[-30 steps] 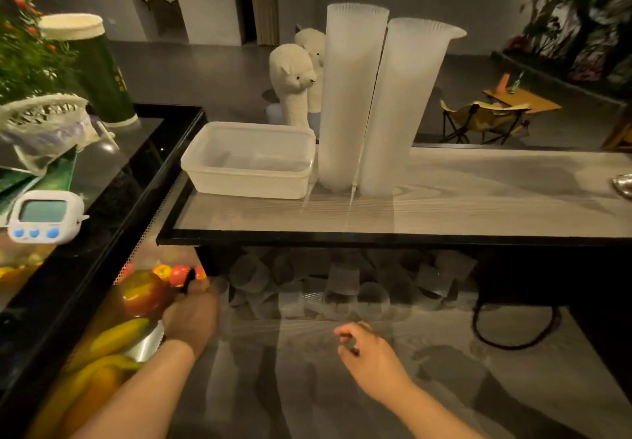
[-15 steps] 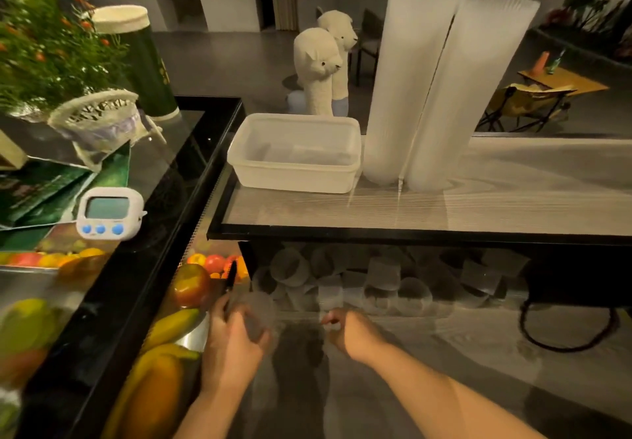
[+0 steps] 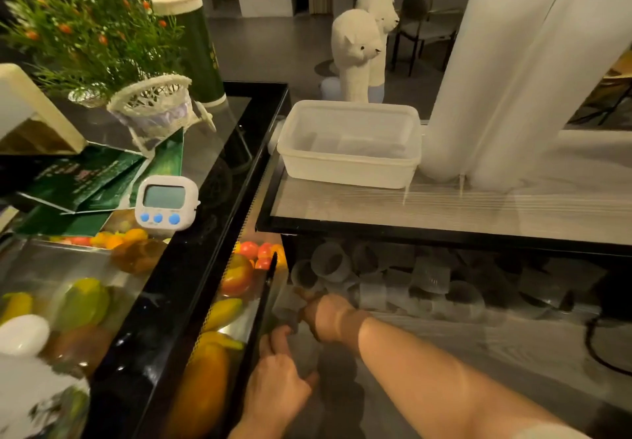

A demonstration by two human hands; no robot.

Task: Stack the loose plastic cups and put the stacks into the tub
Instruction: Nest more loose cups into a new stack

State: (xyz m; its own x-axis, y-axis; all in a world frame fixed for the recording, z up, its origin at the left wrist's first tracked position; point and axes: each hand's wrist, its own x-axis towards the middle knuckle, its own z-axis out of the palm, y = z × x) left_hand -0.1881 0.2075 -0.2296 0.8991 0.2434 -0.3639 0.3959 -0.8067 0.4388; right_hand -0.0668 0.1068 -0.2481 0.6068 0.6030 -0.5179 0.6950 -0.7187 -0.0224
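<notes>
Several loose clear plastic cups (image 3: 372,281) lie in a heap on the lower wooden surface, under the raised shelf. My left hand (image 3: 278,382) grips one clear cup (image 3: 306,353) near the left edge of that surface. My right hand (image 3: 330,315) reaches across just above it, fingers curled round another clear cup (image 3: 285,302). The white plastic tub (image 3: 349,170) stands on the raised shelf (image 3: 444,206); what it holds is unclear. Two tall white cup stacks (image 3: 496,89) stand right of the tub.
A glass-topped display case (image 3: 205,199) with fake fruit runs along the left, carrying a white timer (image 3: 166,204), a basket and a plant. A black cable (image 3: 595,343) lies at the lower right. Two white alpaca figures (image 3: 359,52) stand behind the tub.
My left hand has picked up a clear cup and drawn it back. My right hand has moved left across to a second cup just above it. The view has shifted left and closer.
</notes>
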